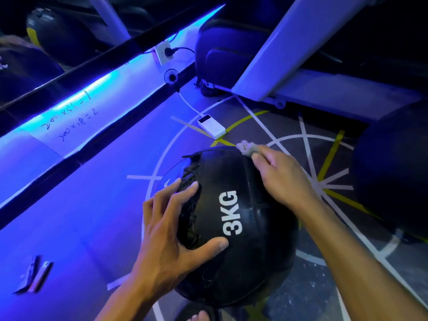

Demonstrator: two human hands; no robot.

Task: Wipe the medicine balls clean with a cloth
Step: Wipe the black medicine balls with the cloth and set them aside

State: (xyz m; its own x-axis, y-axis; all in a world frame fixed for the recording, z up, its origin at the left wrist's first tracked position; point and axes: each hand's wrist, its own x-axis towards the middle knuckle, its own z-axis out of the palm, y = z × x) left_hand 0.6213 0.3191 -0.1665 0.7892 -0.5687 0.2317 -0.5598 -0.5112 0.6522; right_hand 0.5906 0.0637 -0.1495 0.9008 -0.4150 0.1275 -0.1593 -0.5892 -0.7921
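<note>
A black medicine ball (236,225) marked "3KG" sits on the floor (97,205). The left hand (171,235) rests spread on its laced side; the right hand (280,177) pinches a cloth (246,147) against its far edge. Beyond the ball lie a white power bank (211,126) and small fan (171,77); another dark ball (393,172) stands right of it.

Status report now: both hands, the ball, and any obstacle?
Left hand spread on 3KG medicine ball, steadying. Right hand pinches cloth at ball's far edge. Power bank just beyond.
</note>
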